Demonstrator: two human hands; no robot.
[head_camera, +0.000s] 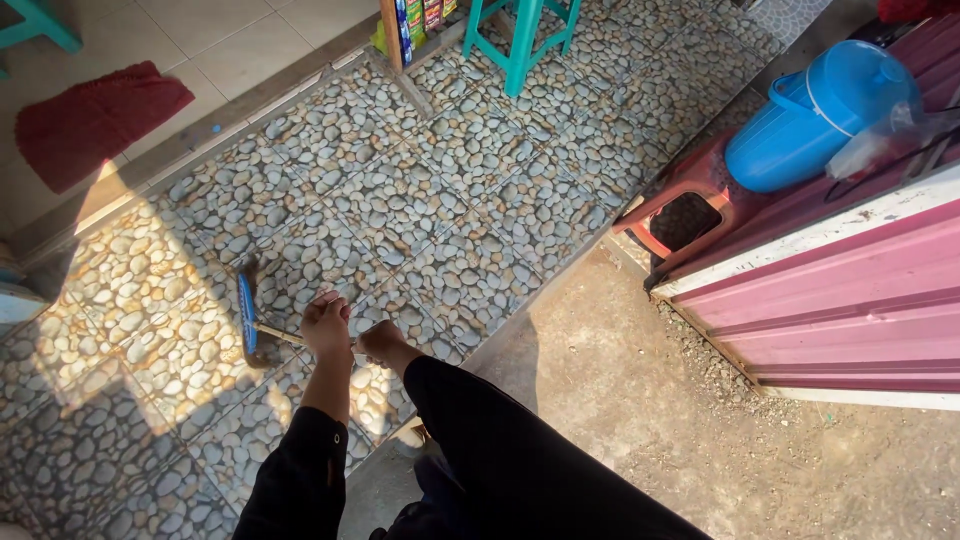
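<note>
The pebble-patterned floor (470, 170) spreads out beyond the fingers, with a blue jug (815, 115) on a red stool (690, 195) well off to their right. The broom (250, 320) lies just past the fingertips, its blue head on the tiles. Both the left hand (326, 328) and right hand (380, 342) are closed around its thin handle. Sweeping well probably calls for keeping the bristles flat and strokes short.
</note>
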